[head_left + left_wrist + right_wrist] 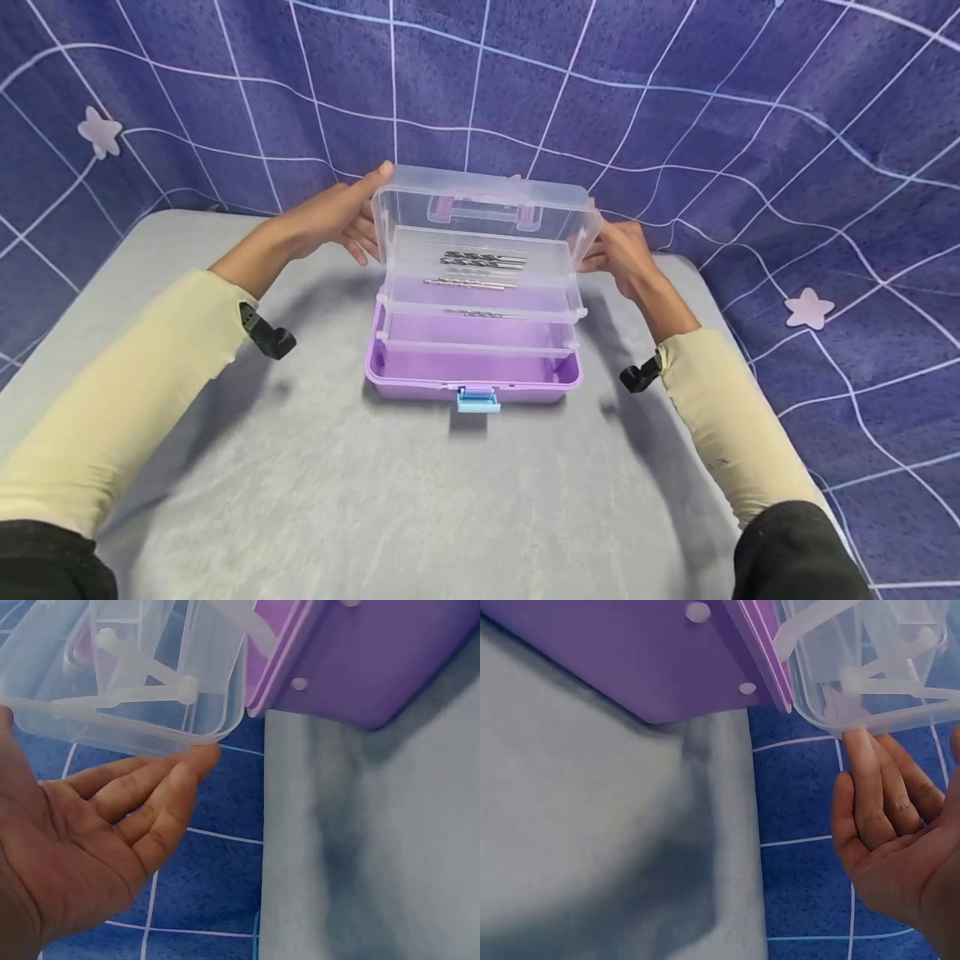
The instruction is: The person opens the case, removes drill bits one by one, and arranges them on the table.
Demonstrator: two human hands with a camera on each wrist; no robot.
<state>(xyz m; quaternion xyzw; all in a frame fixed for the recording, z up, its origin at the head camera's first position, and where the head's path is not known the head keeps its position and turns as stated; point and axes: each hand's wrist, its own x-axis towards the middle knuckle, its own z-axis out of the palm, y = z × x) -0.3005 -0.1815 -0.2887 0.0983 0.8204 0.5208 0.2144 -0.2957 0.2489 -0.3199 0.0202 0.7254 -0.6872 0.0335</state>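
A purple tool box (420, 388) stands on the table with its clear lid (562, 196) raised and tilted back. Inside, clear tiered trays (412, 248) are fanned out on white side arms. Several drill bits (482, 260), some thick and dark, some thin, lie in the upper tray. My left hand (330, 217) is at the lid's left end, the thumb at its top edge, and the fairly straight fingers touch the rim in the left wrist view. At the other end, my right hand (622, 252) touches the rim with extended fingertips (857, 736); its thumb is mostly cut off in the right wrist view.
A light blue latch (477, 402) hangs at the box's front. The box sits on a grey-covered table (450, 500). Behind and beside the table hangs a blue curtain (525, 83) with a pale grid. Dark wrist cameras (268, 333) are worn on both sleeves.
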